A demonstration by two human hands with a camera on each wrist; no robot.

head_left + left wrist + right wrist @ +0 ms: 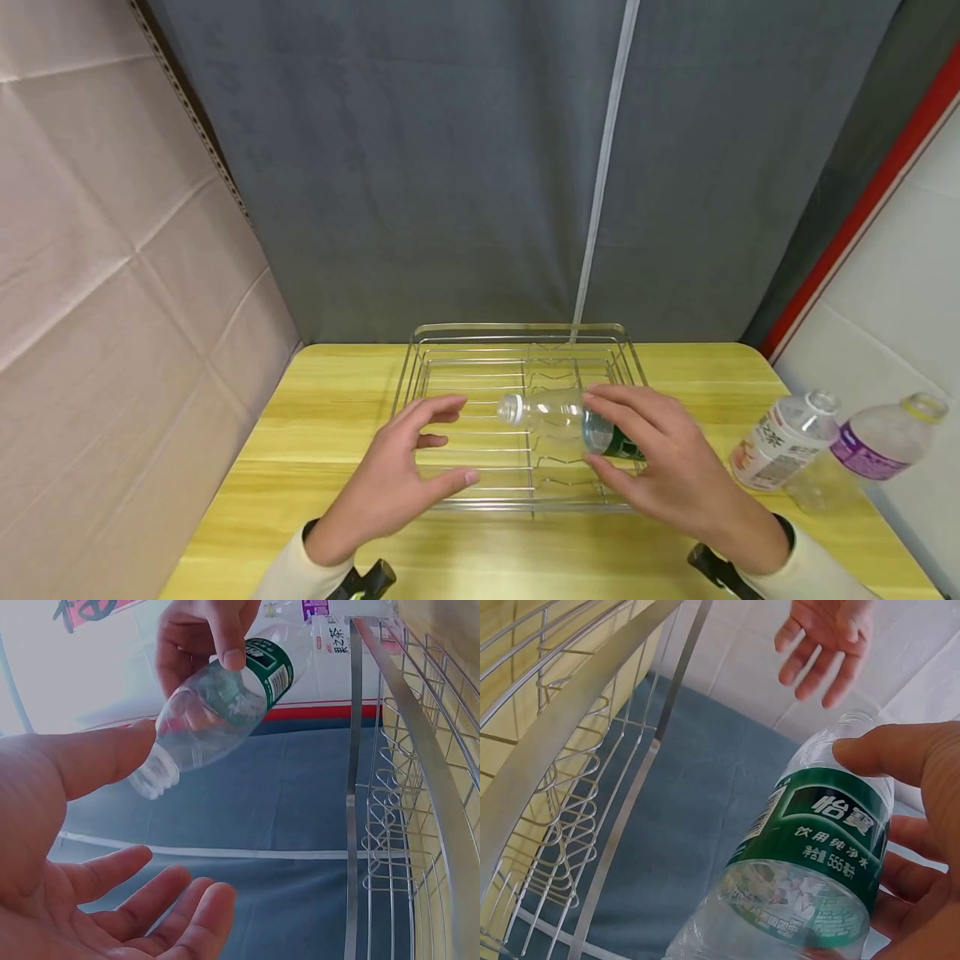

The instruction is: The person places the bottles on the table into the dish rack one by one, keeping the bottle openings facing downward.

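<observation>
A clear plastic bottle (555,414) with a green label (821,825) lies sideways in the air over the wire rack (480,500), its uncapped neck pointing left. My right hand (675,467) grips it around the label, thumb on the near side and fingers on the far side. To the left of the bottle's mouth, my left hand (393,475) is held with thumb and fingers spread apart and nothing between them. In the left wrist view the bottle neck (156,776) shows just beyond the left thumb.
Two more uncapped bottles stand at the table's right: one with a white label (780,442), one with a purple label (870,450). The wire rack sits on the wooden table (330,417). A grey curtain (450,167) hangs behind, with a pale wall (112,250) at left.
</observation>
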